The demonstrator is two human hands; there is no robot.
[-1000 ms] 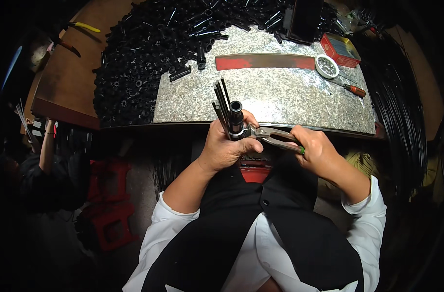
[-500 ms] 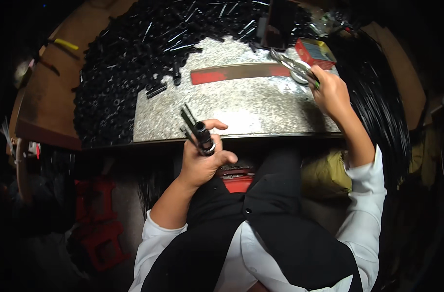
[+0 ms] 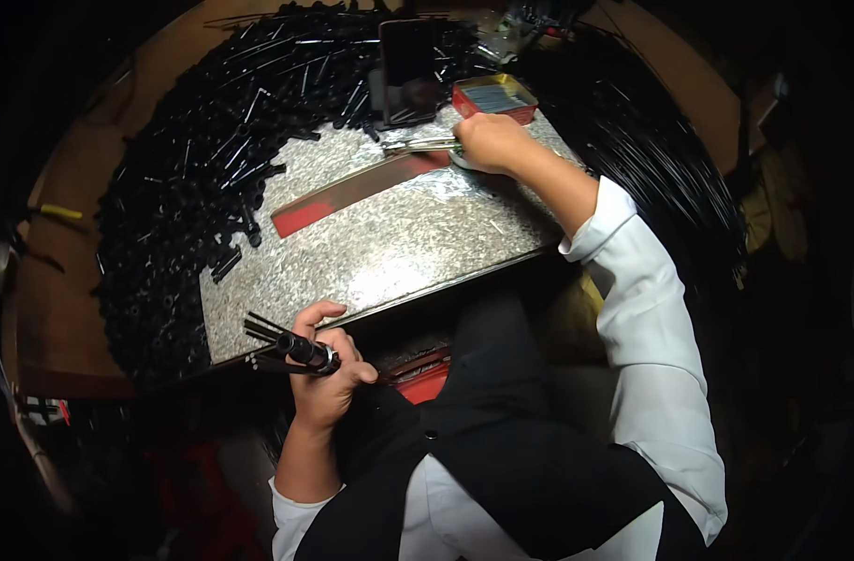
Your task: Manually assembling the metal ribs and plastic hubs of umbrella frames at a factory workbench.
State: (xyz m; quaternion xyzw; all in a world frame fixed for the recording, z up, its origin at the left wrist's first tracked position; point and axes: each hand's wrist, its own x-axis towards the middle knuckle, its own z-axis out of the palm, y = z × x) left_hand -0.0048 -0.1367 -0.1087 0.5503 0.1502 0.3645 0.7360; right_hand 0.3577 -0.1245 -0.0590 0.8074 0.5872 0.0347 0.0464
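Note:
My left hand (image 3: 329,369), just off the near edge of the board, is closed around a short black tube (image 3: 301,348) and several thin black rods (image 3: 266,329). Its index finger stretches out over the board's edge. At the far right part of the board, my right hand (image 3: 492,142) is closed on a long silver metal hand tool (image 3: 418,146), with a bit of green beside the fingers. The tool's kind is hard to make out. It lies just past the end of a worn red-and-brown flat bar (image 3: 352,192). A round white thing (image 3: 459,161) is partly hidden under this hand.
Black tubes and rods (image 3: 179,201) are heaped along the left and far side. A red tin (image 3: 521,114) with thin sticks and an upright dark phone-like panel (image 3: 408,75) stand beyond my right hand. Long black strands (image 3: 647,140) lie right of the speckled board (image 3: 427,224).
The view has turned, so the board now slants. My right hand has brought the metal tool down from above the board to beside the bar's end. My left hand still holds the tube and rods.

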